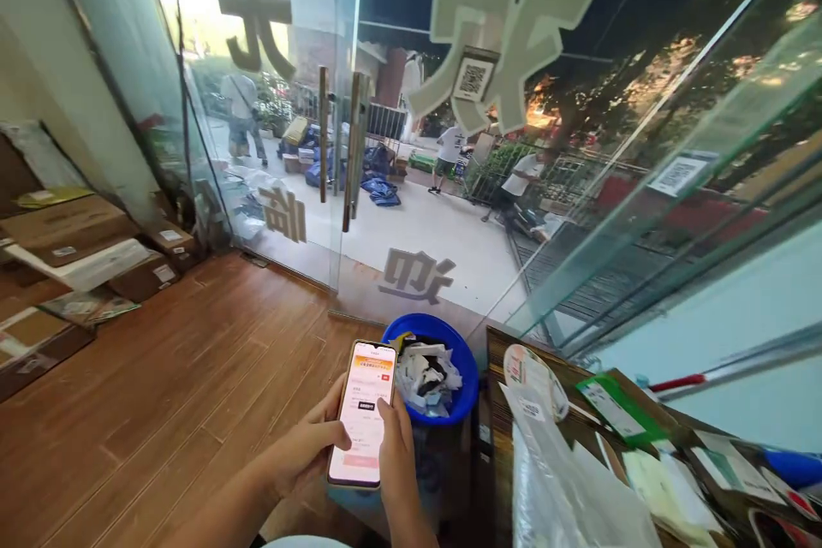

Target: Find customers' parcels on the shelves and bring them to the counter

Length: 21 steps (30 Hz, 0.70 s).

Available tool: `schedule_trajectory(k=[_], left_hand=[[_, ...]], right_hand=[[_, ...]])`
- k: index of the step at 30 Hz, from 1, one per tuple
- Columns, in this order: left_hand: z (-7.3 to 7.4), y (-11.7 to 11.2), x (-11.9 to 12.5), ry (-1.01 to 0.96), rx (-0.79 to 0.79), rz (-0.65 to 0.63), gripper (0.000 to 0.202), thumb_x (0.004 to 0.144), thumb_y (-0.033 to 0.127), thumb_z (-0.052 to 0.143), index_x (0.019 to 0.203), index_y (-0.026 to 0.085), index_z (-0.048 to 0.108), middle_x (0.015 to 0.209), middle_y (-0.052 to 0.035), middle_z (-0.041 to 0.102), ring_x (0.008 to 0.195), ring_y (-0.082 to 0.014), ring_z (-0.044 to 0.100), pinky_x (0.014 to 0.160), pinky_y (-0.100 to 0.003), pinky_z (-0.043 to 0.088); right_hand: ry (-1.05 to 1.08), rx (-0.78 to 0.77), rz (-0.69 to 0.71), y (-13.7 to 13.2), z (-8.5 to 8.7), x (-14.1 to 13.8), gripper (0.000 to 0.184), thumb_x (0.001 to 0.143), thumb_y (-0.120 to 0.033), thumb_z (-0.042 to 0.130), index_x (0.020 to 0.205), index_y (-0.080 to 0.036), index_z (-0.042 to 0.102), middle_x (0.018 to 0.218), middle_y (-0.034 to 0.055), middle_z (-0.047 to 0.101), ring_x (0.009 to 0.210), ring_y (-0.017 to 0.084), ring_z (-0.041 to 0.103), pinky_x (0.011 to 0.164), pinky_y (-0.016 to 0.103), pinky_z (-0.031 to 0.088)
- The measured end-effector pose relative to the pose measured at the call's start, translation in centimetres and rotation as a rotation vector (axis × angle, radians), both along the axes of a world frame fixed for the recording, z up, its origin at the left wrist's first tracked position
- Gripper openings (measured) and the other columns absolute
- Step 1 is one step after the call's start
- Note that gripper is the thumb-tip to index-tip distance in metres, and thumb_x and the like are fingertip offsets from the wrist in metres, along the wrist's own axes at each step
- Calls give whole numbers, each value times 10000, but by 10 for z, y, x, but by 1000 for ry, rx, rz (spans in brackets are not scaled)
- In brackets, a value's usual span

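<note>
**Phone in both hands, beside the blue bin**

I take the blue bin (443,360) as my marker for everything here. Just to the near left of it, I see the phone (363,411) held upright in front of the body, screen lit and facing the camera. The left hand (308,445) is wrapped around the phone's left edge and back, thumb lying across the lower part of the screen. The right hand (395,454) grips the right edge, with its thumb resting on the glass near the middle. Both hands are closed on the phone; neither is free.

The screen shows an orange header and a form with a small dark button, too small for me to read. As I judge it, the screen work is under way and not finished: a thumb sits on the glass and the page is open, and nothing else is in hand.

The bin is stuffed with crumpled white paper (427,377). Right of the bin stands a dark counter (497,351) piled with plastic mail bags (565,479) and a green envelope (613,407), none of them touched. Behind the bin rise the glass doors (340,145), with people among parcels outside. Far left of the bin, across the wooden floor (193,377), cardboard boxes (70,231) lie stacked by the wall.
</note>
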<state>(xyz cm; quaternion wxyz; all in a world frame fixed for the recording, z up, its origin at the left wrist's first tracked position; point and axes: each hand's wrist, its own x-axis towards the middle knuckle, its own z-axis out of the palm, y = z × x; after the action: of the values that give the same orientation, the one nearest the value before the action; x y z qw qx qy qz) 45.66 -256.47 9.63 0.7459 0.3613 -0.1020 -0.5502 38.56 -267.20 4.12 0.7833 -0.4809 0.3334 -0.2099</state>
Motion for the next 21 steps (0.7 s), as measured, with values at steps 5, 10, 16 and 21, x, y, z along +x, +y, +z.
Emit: schedule_trajectory(k=[5,10,16,21], left_hand=[[8,101,62,-30,9,143,1001,518,60,543,1454,288,272,1173,-32,656,1051,-256,608,811,-337,481],[13,200,107,11,17,426,944,596,87,540,1467,268,226,1134,-35,680,1028,-239,628,802,-326,476],[6,290,128,68,28,759,667,819,265,565,1433,214,310,1124,-65,695,1046,-247,631,872,-357,473],[-5,337,142,219,142,973,520,923,437,439,1309,92,487,1006,-117,730,969,-260,665,834,-352,480]], right_hand=[[-134,96,135,94,7,80,435,610,-485,631,973,-244,636,971,26,717,1010,293,632,816,387,541],[-178,139,426,184,-5,152,437,680,-504,614,1038,-255,622,999,19,720,1013,279,642,837,388,537],[-137,93,675,274,-9,204,485,673,-541,639,1075,-272,610,1104,30,697,1070,278,625,847,388,538],[-96,147,913,326,-9,231,570,652,-596,706,1104,-262,609,1046,46,715,991,277,653,798,367,542]])
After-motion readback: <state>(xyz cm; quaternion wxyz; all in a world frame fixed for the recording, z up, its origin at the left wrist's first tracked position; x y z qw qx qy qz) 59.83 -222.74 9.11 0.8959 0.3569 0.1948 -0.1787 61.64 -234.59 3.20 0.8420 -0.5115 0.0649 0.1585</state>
